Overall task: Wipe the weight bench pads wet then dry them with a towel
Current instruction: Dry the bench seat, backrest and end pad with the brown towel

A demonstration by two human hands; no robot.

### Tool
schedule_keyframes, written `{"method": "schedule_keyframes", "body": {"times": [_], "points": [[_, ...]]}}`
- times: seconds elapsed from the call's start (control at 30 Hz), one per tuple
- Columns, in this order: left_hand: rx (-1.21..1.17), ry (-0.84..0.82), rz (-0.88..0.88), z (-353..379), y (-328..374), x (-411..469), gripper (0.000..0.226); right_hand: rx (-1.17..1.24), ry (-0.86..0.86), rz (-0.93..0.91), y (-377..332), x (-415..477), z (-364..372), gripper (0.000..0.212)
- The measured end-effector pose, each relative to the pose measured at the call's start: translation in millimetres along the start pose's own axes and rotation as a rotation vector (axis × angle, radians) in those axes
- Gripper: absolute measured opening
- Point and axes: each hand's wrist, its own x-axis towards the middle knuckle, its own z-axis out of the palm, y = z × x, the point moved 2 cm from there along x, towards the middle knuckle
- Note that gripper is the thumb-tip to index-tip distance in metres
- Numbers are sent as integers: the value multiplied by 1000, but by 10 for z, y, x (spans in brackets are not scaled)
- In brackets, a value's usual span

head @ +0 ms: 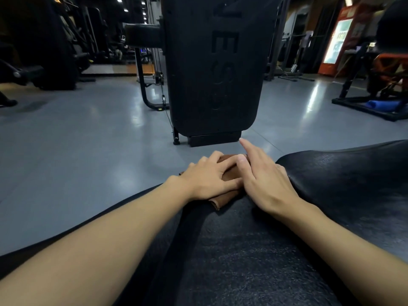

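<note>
From where I stand, the folded brown cloth (220, 200) lies at the far end of the black bench pad (242, 250), with the grey floor (88, 129) beyond it. The left grip (207, 177) sits on top of it, fingers spread and lightly bent, pressing it down rather than pinching it. The right grip (265, 180) rests just beside, fingers mostly straight, its thumb side touching the cloth's right edge and the forefinger pointing ahead. I cannot tell whether the cloth is damp or dry, so I cannot say which pass this is. To do it well, I would keep the palm flat on the fold so the cloth does not bunch, draw it along the pad's length in overlapping strokes, and work into the seam where the neighbouring pad (342, 173) meets this one. The rounded end under the fingers wants care too, since a flat cloth tends to skip over curves.
</note>
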Motion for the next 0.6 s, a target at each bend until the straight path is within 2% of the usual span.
{"method": "schedule_keyframes", "body": {"times": [0.13,0.33,0.6], "points": [[-31,39,-9,-6,-130,-99,69,1,-31,6,-11,3,-7,58],[-44,29,-38,-27,-244,-109,67,-186,-183,-14,-19,41,81,65],[-11,-1,26,-22,-96,122,63,-204,-173,-5,10,67,89,64]]}}
